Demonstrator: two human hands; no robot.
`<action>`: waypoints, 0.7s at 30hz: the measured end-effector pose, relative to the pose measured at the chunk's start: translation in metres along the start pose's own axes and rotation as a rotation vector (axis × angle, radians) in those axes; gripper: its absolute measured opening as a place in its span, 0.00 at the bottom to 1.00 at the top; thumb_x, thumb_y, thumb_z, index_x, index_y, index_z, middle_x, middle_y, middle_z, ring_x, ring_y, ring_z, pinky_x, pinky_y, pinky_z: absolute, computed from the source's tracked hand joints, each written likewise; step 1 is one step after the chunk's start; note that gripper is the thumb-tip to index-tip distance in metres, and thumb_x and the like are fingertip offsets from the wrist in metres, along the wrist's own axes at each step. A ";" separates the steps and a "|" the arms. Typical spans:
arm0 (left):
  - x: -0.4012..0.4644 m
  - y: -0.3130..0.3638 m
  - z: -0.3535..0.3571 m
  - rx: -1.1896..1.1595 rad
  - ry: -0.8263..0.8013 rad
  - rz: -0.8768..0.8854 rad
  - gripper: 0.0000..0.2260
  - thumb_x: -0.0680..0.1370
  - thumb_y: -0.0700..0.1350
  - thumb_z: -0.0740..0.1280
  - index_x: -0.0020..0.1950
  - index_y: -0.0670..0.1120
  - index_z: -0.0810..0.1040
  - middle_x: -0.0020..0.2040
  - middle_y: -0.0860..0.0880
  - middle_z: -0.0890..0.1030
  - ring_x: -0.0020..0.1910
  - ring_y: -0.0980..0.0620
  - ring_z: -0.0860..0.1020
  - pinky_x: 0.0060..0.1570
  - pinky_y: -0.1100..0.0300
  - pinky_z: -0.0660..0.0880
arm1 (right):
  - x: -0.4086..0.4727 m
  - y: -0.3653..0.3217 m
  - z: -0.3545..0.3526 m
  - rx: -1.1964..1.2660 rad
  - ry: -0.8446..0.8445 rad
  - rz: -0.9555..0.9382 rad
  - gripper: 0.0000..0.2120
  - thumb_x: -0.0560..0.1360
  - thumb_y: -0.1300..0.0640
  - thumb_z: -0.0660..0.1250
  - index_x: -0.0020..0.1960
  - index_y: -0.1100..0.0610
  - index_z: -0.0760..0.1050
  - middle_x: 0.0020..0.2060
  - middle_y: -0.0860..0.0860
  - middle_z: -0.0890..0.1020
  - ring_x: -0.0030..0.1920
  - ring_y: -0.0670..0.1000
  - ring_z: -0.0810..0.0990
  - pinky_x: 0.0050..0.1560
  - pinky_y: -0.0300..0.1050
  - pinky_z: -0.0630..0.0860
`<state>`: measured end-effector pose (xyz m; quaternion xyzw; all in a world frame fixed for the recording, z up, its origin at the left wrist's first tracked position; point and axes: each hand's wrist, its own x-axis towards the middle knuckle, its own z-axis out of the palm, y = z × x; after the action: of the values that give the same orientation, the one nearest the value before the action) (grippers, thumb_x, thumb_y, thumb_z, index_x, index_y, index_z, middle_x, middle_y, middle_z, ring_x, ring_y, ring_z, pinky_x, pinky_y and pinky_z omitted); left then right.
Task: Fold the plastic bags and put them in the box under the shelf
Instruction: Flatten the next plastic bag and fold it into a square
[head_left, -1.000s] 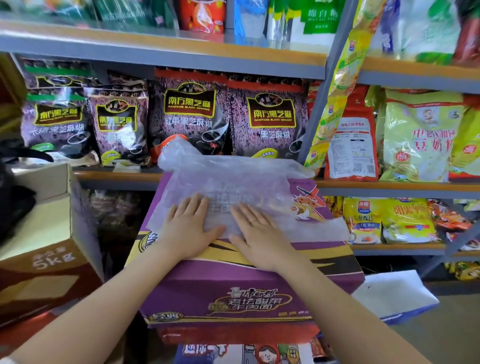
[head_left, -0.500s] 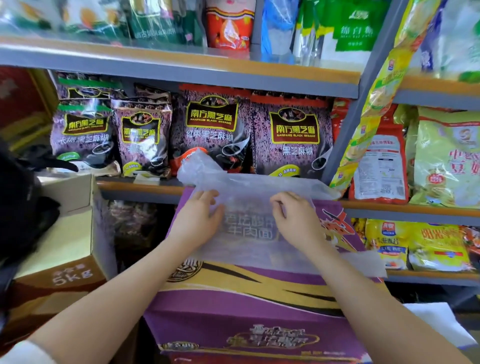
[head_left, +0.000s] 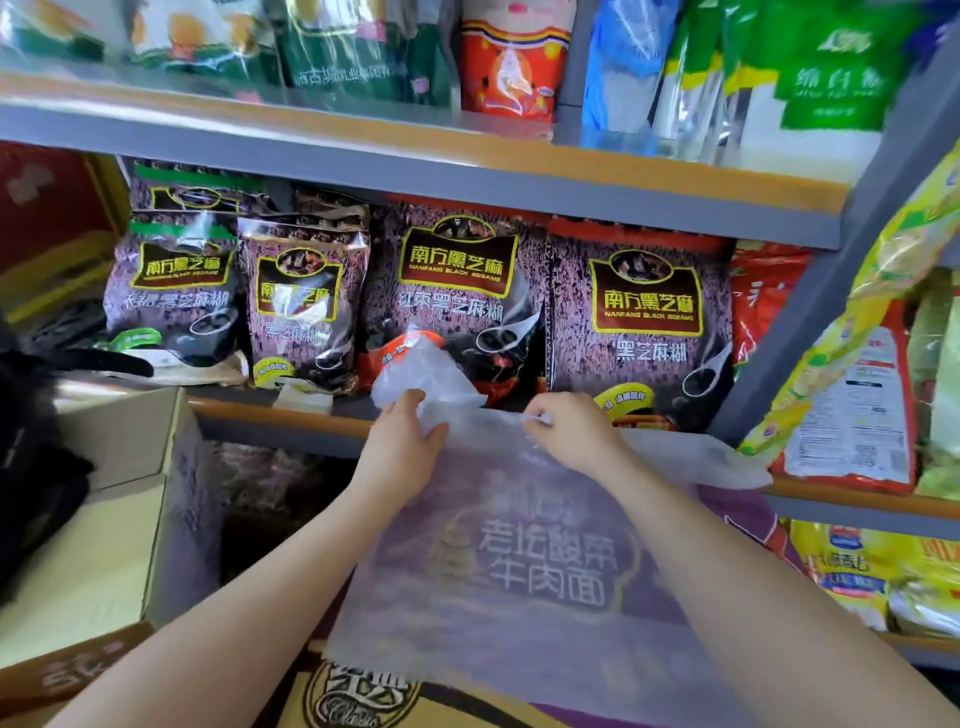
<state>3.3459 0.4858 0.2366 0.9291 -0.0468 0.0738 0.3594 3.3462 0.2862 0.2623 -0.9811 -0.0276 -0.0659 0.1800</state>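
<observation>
In the head view, a translucent plastic bag (head_left: 519, 561) lies spread flat on top of a purple carton (head_left: 737, 514) in front of the shelf (head_left: 291, 415), its far handle end sticking up against the sesame packets (head_left: 457, 291). The left hand (head_left: 402, 447) grips that crumpled far edge; the right hand (head_left: 571, 431) seems to pinch the same edge, though blur hides the fingertips. The film looks thin, light, limp and slippery, so it is best held at the corners and creased flat.
</observation>
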 end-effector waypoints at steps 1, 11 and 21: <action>0.002 0.002 -0.002 0.115 0.041 0.099 0.23 0.76 0.49 0.64 0.68 0.41 0.66 0.64 0.39 0.73 0.61 0.38 0.71 0.58 0.50 0.68 | -0.005 -0.003 -0.006 0.041 -0.034 -0.037 0.07 0.75 0.55 0.62 0.45 0.55 0.78 0.34 0.50 0.79 0.35 0.51 0.77 0.36 0.43 0.67; -0.034 0.040 0.004 0.139 -0.238 0.711 0.28 0.73 0.65 0.47 0.48 0.44 0.75 0.46 0.46 0.80 0.46 0.46 0.77 0.40 0.52 0.73 | -0.081 -0.012 -0.043 0.105 -0.250 -0.156 0.13 0.75 0.53 0.66 0.33 0.47 0.67 0.26 0.46 0.71 0.29 0.42 0.67 0.32 0.42 0.62; -0.042 0.042 -0.007 0.687 -0.309 0.558 0.14 0.81 0.55 0.52 0.56 0.50 0.71 0.55 0.51 0.78 0.53 0.49 0.76 0.36 0.57 0.64 | -0.150 0.090 -0.084 0.131 -0.279 0.098 0.16 0.74 0.54 0.67 0.31 0.55 0.66 0.20 0.43 0.67 0.24 0.41 0.65 0.30 0.37 0.59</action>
<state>3.2976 0.4609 0.2624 0.9463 -0.3207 0.0395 -0.0140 3.1945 0.1675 0.2873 -0.9670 -0.0085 0.0816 0.2412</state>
